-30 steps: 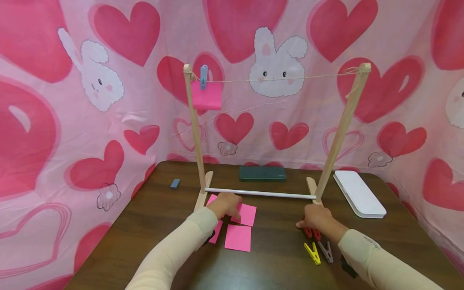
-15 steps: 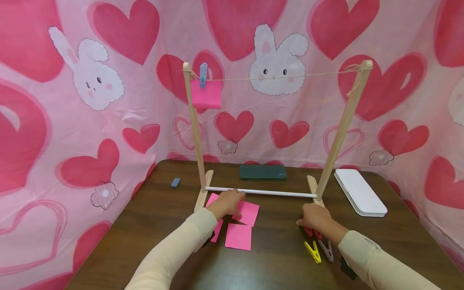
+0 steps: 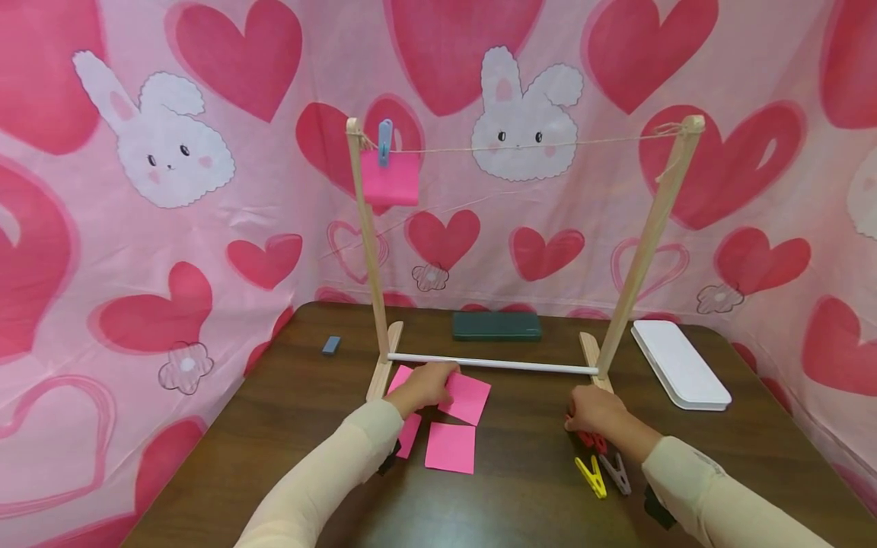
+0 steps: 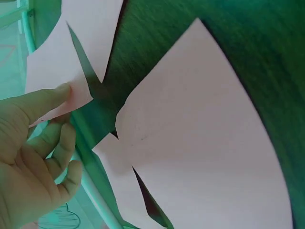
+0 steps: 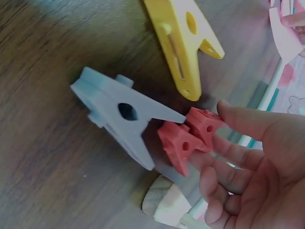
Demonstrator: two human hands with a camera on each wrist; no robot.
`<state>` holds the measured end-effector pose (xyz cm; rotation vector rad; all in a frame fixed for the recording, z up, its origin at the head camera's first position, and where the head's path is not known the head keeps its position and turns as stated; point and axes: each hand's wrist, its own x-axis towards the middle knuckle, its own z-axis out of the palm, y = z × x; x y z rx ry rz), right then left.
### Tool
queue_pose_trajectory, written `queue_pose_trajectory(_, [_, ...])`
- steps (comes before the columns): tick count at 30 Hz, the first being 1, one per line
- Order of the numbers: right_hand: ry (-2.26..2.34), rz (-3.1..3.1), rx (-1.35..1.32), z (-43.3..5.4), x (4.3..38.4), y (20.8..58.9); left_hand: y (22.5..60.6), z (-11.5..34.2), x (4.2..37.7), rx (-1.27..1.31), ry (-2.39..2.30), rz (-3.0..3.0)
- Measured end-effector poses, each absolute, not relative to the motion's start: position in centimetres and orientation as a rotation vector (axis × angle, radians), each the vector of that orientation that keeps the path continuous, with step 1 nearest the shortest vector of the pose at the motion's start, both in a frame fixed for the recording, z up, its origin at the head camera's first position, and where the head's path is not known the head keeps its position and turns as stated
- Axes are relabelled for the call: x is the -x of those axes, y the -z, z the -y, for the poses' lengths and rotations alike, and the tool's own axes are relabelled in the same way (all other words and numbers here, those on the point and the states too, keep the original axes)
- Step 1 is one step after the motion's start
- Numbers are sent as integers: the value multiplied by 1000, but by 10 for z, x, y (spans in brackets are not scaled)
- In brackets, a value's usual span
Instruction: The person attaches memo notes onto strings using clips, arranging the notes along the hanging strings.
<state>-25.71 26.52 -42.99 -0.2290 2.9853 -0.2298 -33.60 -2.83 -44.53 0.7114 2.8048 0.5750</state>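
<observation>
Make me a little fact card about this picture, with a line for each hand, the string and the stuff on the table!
Left hand: pinching a pink paper
Right hand: pinching a red clip; another red clip beside it
String: one blue clip holding up a pink sheet
Loose clips: yellow clip, greyish clip
Loose paper: pink square nearer the person; others partly hidden by the left arm
Far side of table: dark green case

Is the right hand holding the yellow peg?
No, the right hand pinches a red peg, apart from the yellow peg.
</observation>
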Motion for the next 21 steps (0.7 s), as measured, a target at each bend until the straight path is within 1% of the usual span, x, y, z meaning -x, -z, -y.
queue_pose_trajectory(8, [212,-2987,245,-262,256,419,445,33,335,-701,-796,-2763])
queue_pose_trajectory(16, [216,-2936,144,-260,256,418,446,32,334,-688,-831,-2727])
queue_pose_trajectory(21, [233,-2947,134,-261,256,422,447,33,333,-712,-860,-2723])
